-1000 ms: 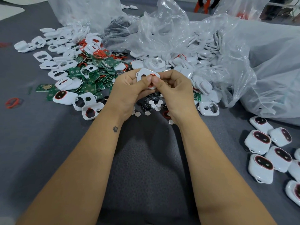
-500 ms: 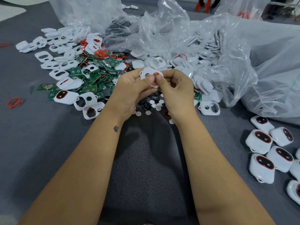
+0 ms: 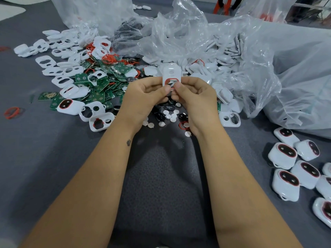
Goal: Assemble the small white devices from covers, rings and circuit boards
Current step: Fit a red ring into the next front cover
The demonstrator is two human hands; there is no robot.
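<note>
Both hands hold one white cover [image 3: 171, 74] upright above the grey table, a red ring seated around its lower opening. My left hand [image 3: 143, 97] pinches the cover's left edge with thumb and fingers. My right hand [image 3: 195, 99] pinches its right lower edge, thumb tip at the ringed opening. Left of the hands lies a heap of green circuit boards [image 3: 100, 86], empty white covers [image 3: 62, 81] and loose red rings [image 3: 108, 58]. Under the hands lie small white discs [image 3: 170, 115] and black oval pieces [image 3: 159, 115].
Several assembled white devices [image 3: 286, 154] lie at the right edge. Crumpled clear plastic bags [image 3: 232, 51] full of white parts fill the back and right. A single red ring [image 3: 12, 112] lies far left on the grey cloth [image 3: 53, 158].
The cover has been turned in my hands from lying sideways to standing upright, its ringed opening now at the bottom. Both hands stayed in place.
</note>
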